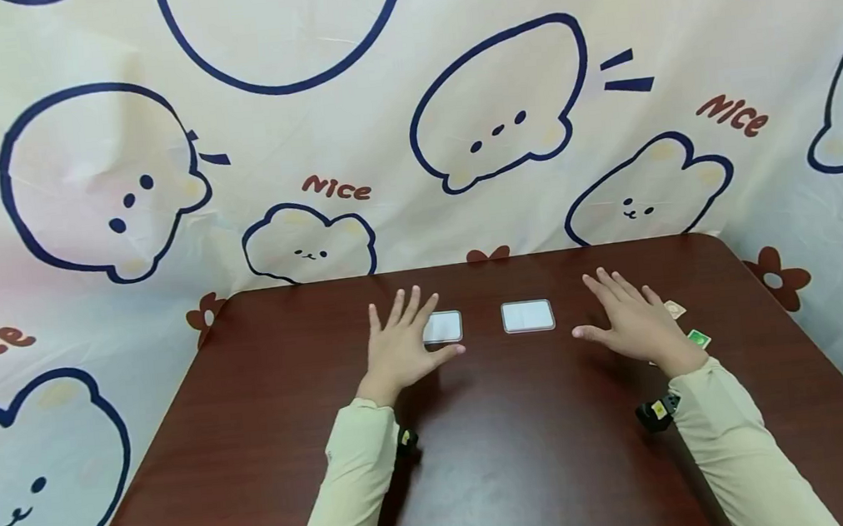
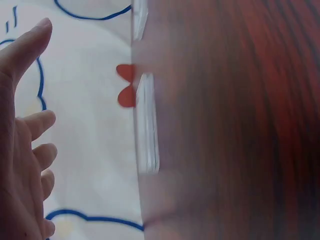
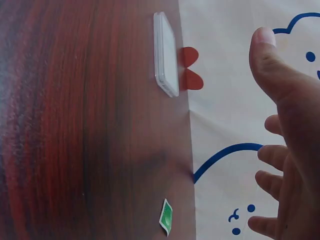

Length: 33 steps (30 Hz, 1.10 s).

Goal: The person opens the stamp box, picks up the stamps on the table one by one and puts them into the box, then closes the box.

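Note:
My left hand [image 1: 405,346] is held over the table with spread fingers and nothing in its grasp. In the head view it overlaps part of a flat white rectangular case [image 1: 445,327]; the left wrist view shows that case [image 2: 148,125] side-on. A second white case [image 1: 527,316] lies to its right, between my two hands. Fingers extended, my right hand [image 1: 633,324] is empty too and nearest to some small cards. One is a green card [image 1: 699,339] beside the wrist; another is a pale card [image 1: 675,309] just past the fingers, partly covered in the head view.
The dark brown wooden table [image 1: 514,455] has its far edge against a pale cloth backdrop [image 1: 380,133] printed with blue-outlined bears. A small black device [image 1: 658,413] is strapped on the right wrist, and a similar one [image 1: 407,441] on the left.

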Motion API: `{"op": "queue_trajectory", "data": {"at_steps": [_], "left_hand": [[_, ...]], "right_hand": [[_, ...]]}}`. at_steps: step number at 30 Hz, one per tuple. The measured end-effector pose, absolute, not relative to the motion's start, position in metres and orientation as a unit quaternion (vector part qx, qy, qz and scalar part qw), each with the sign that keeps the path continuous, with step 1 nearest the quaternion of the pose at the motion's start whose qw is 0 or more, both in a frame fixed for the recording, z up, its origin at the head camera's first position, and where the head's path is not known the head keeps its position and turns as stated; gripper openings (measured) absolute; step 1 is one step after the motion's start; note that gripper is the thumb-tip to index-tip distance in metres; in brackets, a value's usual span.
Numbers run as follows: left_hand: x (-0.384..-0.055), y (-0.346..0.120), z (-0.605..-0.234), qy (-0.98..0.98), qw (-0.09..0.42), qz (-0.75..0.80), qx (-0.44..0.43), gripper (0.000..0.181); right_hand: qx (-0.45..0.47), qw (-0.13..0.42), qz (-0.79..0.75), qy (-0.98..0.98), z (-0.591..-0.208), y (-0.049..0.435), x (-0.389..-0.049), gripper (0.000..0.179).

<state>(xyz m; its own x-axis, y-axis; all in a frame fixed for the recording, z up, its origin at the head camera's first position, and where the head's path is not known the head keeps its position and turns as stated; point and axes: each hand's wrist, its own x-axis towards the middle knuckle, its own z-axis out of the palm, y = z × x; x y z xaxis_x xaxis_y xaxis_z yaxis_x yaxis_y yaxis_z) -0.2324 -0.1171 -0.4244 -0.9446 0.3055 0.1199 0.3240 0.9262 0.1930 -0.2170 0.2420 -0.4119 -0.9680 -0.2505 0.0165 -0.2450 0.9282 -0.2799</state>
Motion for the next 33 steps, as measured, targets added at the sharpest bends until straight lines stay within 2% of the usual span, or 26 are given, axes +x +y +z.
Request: {"op": "queue_trajectory", "data": {"at_steps": [6, 22, 33], "left_hand": [[-0.249, -0.091, -0.427, -0.978, 0.029, -0.094, -0.181, 0.094], [-0.284, -0.029, -0.435, -0.971, -0.013, -0.043, -0.236, 0.096], [-0.293, -0.012, -0.446, -0.966, -0.041, -0.039, -0.253, 0.092]], "right_hand": [[-0.138, 0.002, -0.140, 0.981, -0.418, 0.238, -0.233, 0.093], [-0.168, 0.051, -0.116, 0.978, -0.440, 0.218, -0.261, 0.092], [-0.185, 0.060, -0.097, 0.976, -0.448, 0.211, -0.274, 0.088]]}}
